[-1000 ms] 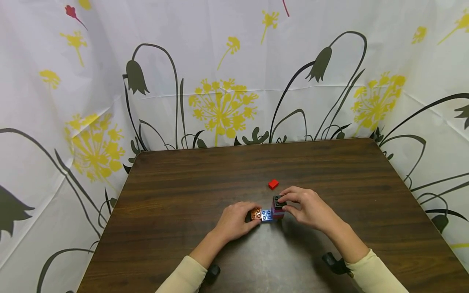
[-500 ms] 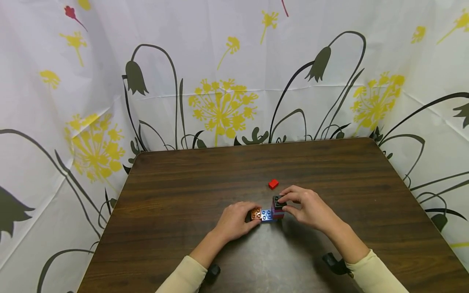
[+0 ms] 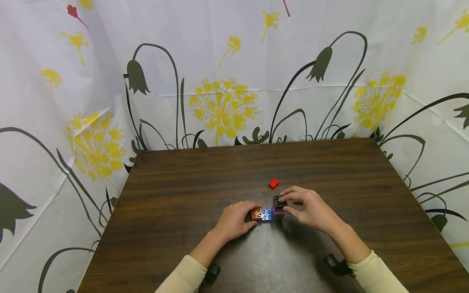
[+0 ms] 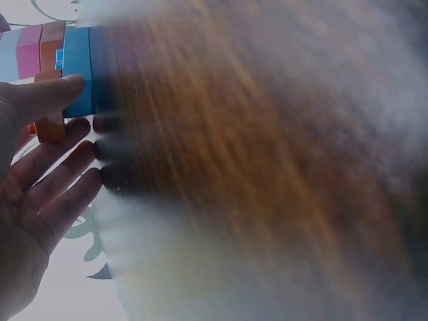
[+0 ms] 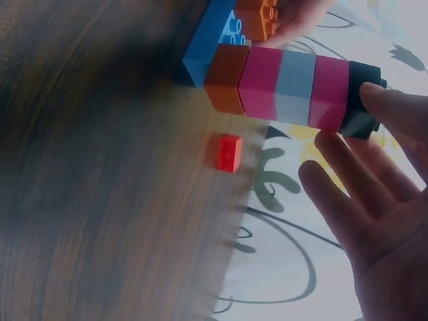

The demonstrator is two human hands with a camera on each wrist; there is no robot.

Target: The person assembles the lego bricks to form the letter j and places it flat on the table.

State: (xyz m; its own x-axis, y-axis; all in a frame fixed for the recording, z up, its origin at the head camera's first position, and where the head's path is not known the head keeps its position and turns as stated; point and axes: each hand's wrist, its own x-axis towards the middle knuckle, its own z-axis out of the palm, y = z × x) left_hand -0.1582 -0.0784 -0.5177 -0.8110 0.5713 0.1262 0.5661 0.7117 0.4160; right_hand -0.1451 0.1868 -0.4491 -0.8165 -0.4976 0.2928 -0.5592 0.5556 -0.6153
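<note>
A long blue brick (image 3: 267,214) lies on the table, with an orange brick (image 3: 256,214) on its left end. My left hand (image 3: 234,219) pinches that orange brick, the thumb also reaching the side of the blue brick (image 4: 80,50) in the left wrist view. On the blue brick's right end stands a tower. The right wrist view shows its layers: orange brick (image 5: 226,79), pink brick (image 5: 259,81), light blue brick (image 5: 294,87), second pink brick (image 5: 329,93), black brick (image 5: 356,120). My right hand (image 3: 309,207) grips the black brick at the top with thumb and fingers.
A loose red brick (image 3: 273,184) lies on the dark wooden table (image 3: 190,175), beyond the tower. A white flowered curtain (image 3: 220,49) hangs behind and beside the table. Black wrist devices (image 3: 335,265) sit under both forearms.
Both hands keep their places on the bricks. The left thumb has shifted slightly; the bricks look unmoved, and the whole head view has shifted very slightly.
</note>
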